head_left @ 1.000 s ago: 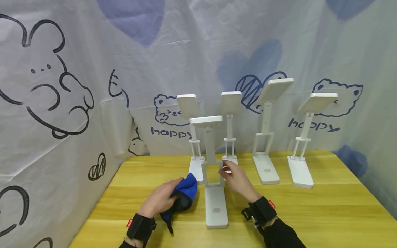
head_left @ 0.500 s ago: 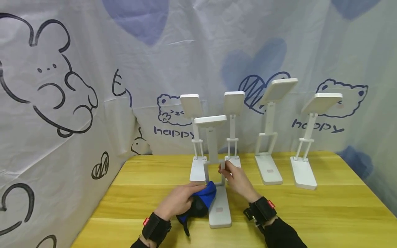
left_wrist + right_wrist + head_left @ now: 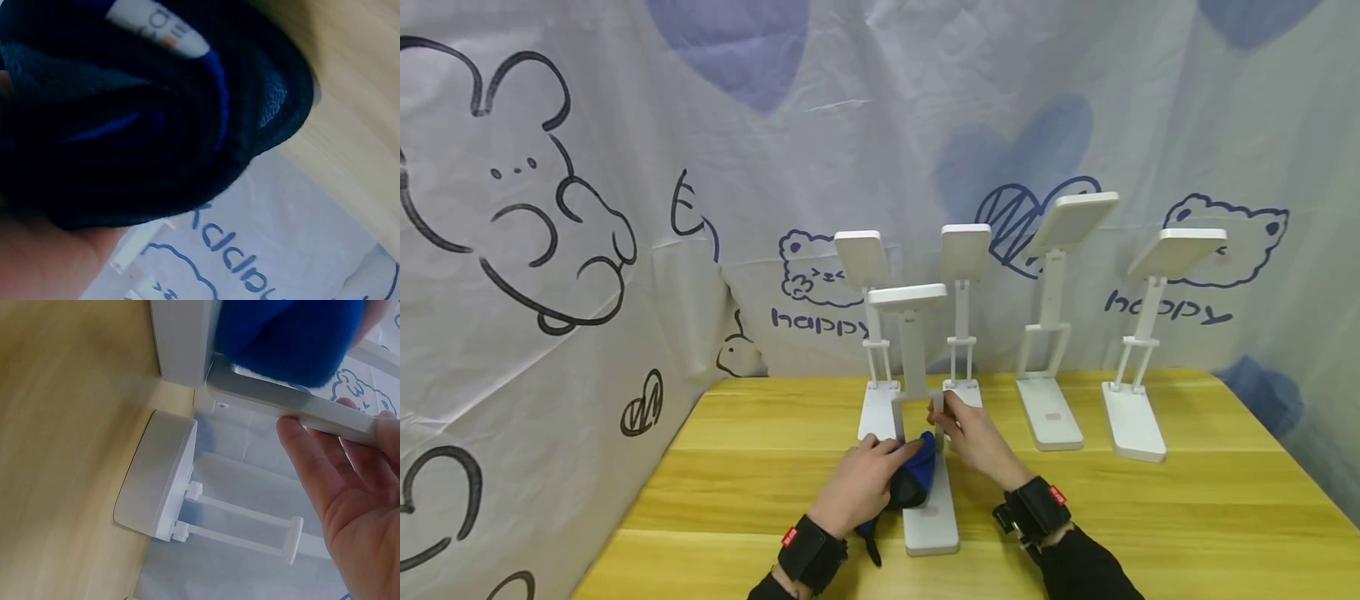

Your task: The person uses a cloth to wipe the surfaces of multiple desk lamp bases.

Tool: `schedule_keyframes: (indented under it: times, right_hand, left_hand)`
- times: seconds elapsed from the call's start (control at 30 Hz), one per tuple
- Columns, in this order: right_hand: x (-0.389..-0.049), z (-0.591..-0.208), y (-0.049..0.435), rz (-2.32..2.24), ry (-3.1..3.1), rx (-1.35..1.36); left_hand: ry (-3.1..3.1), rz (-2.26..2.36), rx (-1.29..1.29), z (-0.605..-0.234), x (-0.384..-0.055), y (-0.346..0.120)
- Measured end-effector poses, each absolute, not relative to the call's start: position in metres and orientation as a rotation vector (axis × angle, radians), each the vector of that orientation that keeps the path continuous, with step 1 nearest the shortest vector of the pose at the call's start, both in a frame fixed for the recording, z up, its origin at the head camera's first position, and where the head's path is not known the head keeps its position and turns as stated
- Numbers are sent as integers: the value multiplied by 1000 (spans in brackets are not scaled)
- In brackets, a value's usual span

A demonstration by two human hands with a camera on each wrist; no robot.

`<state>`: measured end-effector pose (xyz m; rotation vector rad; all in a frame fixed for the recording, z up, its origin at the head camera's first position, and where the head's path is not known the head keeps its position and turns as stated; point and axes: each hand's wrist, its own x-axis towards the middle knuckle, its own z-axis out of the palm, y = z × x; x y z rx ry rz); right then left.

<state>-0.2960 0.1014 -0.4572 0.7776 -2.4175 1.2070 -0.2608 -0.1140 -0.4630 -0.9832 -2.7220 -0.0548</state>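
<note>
A white folding desk lamp [image 3: 931, 529] stands upright nearest me, its flat head [image 3: 907, 297] raised on a hinged arm. My left hand [image 3: 861, 482] grips a folded blue cloth with black edging [image 3: 917, 479], held against the lower frame just over the base. Close up in the left wrist view, the cloth's dark folds [image 3: 187, 125] and a white label show. My right hand [image 3: 970, 433] pinches the right bar of the lamp's frame. In the right wrist view its fingers [image 3: 306, 444] touch that white bar [image 3: 287, 403], and the blue cloth hangs inside the frame.
Behind stand several more white lamps: one at the back left [image 3: 878, 408], one behind my right hand [image 3: 964, 254], and two to the right [image 3: 1048, 408] [image 3: 1135, 421]. They rest on a yellow wood-grain table [image 3: 737, 467]. A printed white curtain [image 3: 737, 167] hangs behind it.
My left hand has brought the blue cloth rightward from beside the lamp onto its lower frame. My right hand keeps its hold on the bar. The view has shifted slightly.
</note>
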Motion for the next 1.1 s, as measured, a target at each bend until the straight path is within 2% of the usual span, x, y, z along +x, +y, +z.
schedule_keyframes:
  times: [0.47, 0.67, 0.93, 1.1]
  right_hand:
    - [-295, -457, 97, 1165, -2407, 757]
    - [-294, -457, 100, 1213, -2435, 764]
    - [-297, -455, 103, 1235, -2467, 761]
    - [-298, -456, 105, 1247, -2483, 775]
  left_hand:
    - [-2683, -110, -1163, -465, -262, -97]
    - [-2691, -259, -1341, -459, -257, -93]
    - [-2764, -403, -1359, -450, -253, -94]
    - [-2809, -413, -1455, -442, -251, -98]
